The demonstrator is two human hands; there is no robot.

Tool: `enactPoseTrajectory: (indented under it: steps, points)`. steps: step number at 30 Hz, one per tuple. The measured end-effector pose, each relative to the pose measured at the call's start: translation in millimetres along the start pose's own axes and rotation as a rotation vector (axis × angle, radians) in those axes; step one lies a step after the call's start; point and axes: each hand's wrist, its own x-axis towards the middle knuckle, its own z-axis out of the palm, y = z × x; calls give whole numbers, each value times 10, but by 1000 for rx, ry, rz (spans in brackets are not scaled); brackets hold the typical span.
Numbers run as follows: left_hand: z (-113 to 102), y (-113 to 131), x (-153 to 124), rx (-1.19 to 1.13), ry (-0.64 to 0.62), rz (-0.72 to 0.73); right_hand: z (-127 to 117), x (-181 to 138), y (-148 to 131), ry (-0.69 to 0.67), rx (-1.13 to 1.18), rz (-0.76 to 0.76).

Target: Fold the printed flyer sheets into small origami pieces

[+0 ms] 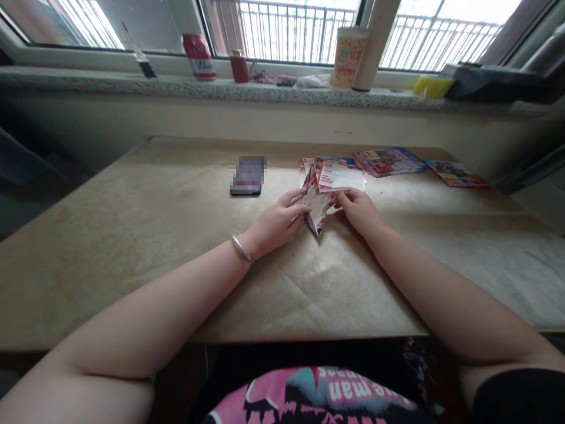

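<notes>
Between my hands is a folded piece of printed paper [316,207], with sharp points at its top and bottom and a pale inner face. My left hand [286,217], a silver bangle on its wrist, grips the folded paper's left edge between thumb and fingers. On the other side, my right hand [356,207] pinches the paper's right part; its fingertips are partly hidden. Just behind lies a white sheet with red print [339,176], overlapping other colourful printed sheets [338,160] on the table.
A phone [248,175] lies left of the papers on the tan table [168,235]. Colourful leaflets [391,162] and another leaflet [457,174] lie to the right. On the windowsill stand a red can [198,56], a red bottle [239,66], a patterned cup [348,59] and a yellow object [432,86].
</notes>
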Motion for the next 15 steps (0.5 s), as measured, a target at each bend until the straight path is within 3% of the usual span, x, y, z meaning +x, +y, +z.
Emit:
enactPoseTrajectory:
  steps: [9,15]
  points:
    - [23,-37,-1,-48,25,31,-12,-27,-14,-22,-242,-24]
    - [-7,-20,11,-30,8,-48,12,-65,-84,-23,-311,-44]
